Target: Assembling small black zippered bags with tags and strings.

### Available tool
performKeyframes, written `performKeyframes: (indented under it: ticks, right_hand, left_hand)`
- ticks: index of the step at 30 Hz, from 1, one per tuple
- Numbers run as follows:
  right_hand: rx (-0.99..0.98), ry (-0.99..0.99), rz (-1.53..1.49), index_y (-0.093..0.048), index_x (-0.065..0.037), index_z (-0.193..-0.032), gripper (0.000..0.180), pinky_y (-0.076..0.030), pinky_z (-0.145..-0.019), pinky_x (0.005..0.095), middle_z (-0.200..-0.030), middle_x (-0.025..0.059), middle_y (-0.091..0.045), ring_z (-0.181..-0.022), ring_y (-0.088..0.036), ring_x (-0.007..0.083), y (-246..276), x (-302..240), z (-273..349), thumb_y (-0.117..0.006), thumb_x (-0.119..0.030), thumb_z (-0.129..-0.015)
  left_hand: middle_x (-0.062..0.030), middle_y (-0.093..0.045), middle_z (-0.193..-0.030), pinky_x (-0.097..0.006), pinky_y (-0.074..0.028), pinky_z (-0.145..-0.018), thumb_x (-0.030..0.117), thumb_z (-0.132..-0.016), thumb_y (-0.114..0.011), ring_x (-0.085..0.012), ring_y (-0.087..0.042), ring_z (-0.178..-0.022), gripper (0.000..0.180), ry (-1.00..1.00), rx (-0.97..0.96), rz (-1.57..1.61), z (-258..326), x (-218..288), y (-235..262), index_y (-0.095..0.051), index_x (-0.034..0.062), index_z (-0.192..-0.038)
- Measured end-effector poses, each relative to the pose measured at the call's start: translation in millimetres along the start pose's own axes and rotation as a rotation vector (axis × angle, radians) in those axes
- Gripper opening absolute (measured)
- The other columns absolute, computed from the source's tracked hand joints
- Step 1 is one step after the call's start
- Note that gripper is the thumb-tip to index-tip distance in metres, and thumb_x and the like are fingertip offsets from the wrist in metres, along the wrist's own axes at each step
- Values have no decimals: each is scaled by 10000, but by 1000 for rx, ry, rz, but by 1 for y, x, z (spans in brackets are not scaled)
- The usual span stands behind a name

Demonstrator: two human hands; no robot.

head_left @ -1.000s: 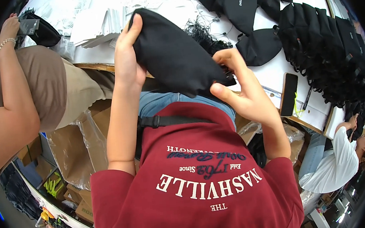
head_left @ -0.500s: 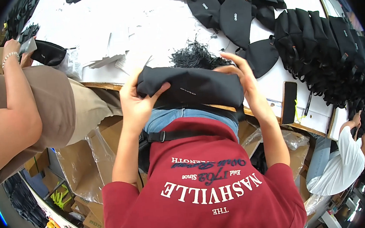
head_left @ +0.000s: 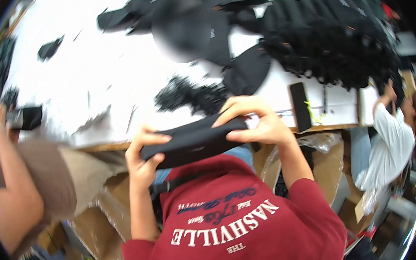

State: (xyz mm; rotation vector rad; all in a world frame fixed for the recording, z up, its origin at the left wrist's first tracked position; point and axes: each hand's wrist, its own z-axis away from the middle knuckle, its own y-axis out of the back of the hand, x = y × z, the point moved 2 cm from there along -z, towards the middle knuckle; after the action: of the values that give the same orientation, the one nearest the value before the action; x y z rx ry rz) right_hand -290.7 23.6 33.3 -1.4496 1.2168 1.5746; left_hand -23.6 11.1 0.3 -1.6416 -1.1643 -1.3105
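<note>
Both my hands hold a flat black fabric pouch (head_left: 192, 142) level in front of my chest, just below the table's front edge. My left hand (head_left: 142, 158) grips its left end, thumb on top. My right hand (head_left: 254, 123) clamps its right end, fingers over the upper edge. The pouch lies edge-on, so its face is hidden. Below it shows my dark red shirt (head_left: 236, 226) with white lettering.
A white table (head_left: 114, 74) carries a heap of black shreds (head_left: 190, 96), several black pouches (head_left: 242, 72), a stacked black row (head_left: 334, 44) at the right and a black phone (head_left: 300, 107). A person in brown (head_left: 39, 179) works at left, another in white (head_left: 388, 149) at right. Cardboard boxes (head_left: 101, 213) stand below.
I have lowered the pouch and turned it from upright and face-on to flat and edge-on. The view has swung up over the table and is blurred.
</note>
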Motion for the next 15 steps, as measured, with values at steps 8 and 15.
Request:
performKeyframes:
  ticks: [8,15]
  right_hand:
    - [734,25,207,-698,-63,-1036,292,-308,-479,181,-726,-49,-565,-562,-391,11,116,-51,35,-766,-157,-768]
    - [1053,-93,876,-641,-83,-1163,453,-479,-608,226,-844,49,-654,-650,-615,108,267,-79,20,-703,-376,-822]
  left_hand:
    - [-161,-439,-1329,-414,-322,-1034,222,-917,-599,-292,-396,-1240,408,16,262,-1099,-29,4,101,-510,31,-1265]
    - [-256,-329,-1434,-482,-258,-1080,446,-882,-607,-397,-317,-1319,666,285,364,-1493,-27,-59,223,-424,39,-1376]
